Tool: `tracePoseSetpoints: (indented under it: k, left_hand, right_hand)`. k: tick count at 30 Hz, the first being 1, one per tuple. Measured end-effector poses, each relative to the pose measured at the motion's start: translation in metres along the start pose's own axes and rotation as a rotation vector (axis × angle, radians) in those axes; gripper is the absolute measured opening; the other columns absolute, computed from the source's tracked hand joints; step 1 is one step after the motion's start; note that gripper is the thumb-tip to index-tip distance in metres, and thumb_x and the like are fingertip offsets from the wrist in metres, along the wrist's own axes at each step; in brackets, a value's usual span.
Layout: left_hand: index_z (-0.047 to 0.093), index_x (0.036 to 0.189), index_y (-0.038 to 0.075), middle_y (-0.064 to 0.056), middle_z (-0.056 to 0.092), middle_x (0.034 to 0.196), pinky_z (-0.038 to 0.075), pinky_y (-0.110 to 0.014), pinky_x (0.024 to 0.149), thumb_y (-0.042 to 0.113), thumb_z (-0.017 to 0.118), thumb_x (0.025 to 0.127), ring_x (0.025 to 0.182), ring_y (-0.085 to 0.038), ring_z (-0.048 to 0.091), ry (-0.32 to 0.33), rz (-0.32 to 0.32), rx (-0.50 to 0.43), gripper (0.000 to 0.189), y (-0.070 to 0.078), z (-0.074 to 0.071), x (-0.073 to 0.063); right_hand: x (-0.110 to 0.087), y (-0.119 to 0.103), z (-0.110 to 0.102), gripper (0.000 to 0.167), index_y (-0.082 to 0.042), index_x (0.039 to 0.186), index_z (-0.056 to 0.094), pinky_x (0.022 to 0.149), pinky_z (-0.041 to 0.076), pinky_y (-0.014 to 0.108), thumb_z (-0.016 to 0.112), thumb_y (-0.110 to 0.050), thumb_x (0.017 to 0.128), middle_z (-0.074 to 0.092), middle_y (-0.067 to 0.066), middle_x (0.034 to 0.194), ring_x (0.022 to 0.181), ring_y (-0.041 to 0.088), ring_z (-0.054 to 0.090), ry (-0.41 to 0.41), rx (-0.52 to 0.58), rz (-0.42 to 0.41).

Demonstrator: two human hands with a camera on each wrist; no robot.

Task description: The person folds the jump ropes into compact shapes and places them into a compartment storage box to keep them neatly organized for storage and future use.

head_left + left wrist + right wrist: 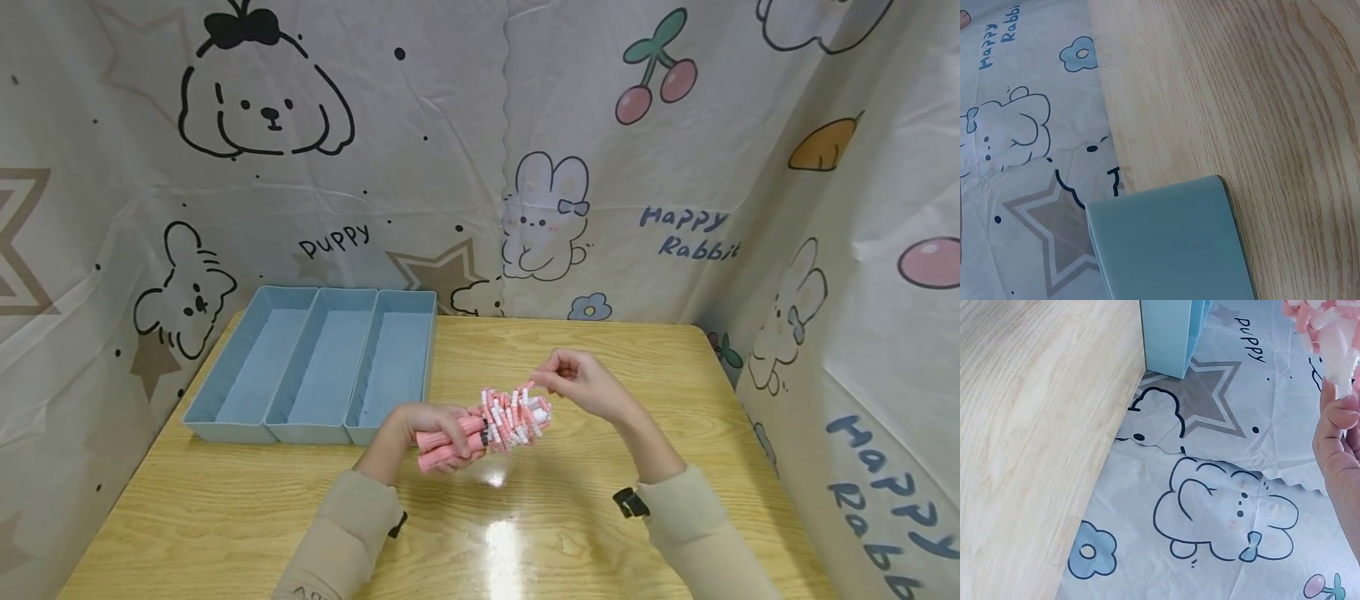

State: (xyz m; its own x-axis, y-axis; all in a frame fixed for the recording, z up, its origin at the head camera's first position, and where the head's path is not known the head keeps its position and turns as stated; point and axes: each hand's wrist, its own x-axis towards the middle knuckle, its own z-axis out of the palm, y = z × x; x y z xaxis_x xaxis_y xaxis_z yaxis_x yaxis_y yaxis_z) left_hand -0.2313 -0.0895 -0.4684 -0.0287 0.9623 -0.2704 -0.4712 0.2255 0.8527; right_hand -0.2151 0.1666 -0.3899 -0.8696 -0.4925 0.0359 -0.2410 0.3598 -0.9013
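Observation:
A beaded jump rope [513,421] with pink and white segments is bundled over the middle of the table in the head view. My left hand [437,416] grips its two pink handles [432,459], which lie side by side and poke out toward the left. At the bundle's upper right end, my right hand [573,381] pinches a bit of the rope between thumb and fingertips. The right wrist view catches the right hand [1340,440] at its edge, just below the pink and white beads [1319,320]. Neither hand nor rope shows in the left wrist view.
A light blue tray [309,434] with three long compartments stands on the wooden table [600,533], left of the hands. Its outer wall [1169,247] fills the bottom of the left wrist view. A printed cloth [450,108] hangs behind the table and along its sides.

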Motion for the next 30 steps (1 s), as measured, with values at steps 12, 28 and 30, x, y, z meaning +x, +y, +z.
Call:
tracePoseSetpoints:
  k: [12, 28, 30]
  left_hand:
    - [0.050, 0.084, 0.004, -0.001, 0.048, 0.059, 0.038, -0.024, 0.044, 0.004, 0.043, 0.079, 0.046, -0.009, 0.044, 0.000, 0.005, -0.007, 0.008, 0.000, -0.001, -0.001]
    - [0.051, 0.083, 0.004, -0.001, 0.049, 0.059, 0.038, -0.024, 0.045, 0.004, 0.042, 0.079, 0.047, -0.010, 0.043, 0.009, -0.019, -0.003, 0.010, 0.000, -0.002, -0.002]
    - [0.050, 0.083, 0.004, -0.001, 0.049, 0.059, 0.038, -0.024, 0.044, 0.004, 0.041, 0.080, 0.047, -0.010, 0.043, 0.008, -0.018, -0.002, 0.010, -0.001, -0.002, -0.002]
  right_hand:
    - [0.002, 0.017, 0.001, 0.021, 0.002, 0.107, 0.062, 0.050, 0.042, 0.022, 0.056, -0.003, 0.088, 0.062, 0.009, 0.084, 0.057, 0.009, 0.047, -0.015, -0.069, -0.265]
    - [0.005, 0.018, 0.001, 0.032, 0.001, 0.103, 0.068, 0.056, 0.046, 0.014, 0.072, 0.001, 0.070, 0.062, 0.008, 0.086, 0.067, 0.010, 0.058, 0.021, -0.480, -0.678]
    - [0.004, 0.017, 0.002, 0.029, 0.000, 0.100, 0.068, 0.056, 0.046, 0.014, 0.072, 0.000, 0.072, 0.062, 0.007, 0.086, 0.067, 0.010, 0.057, 0.021, -0.510, -0.682]
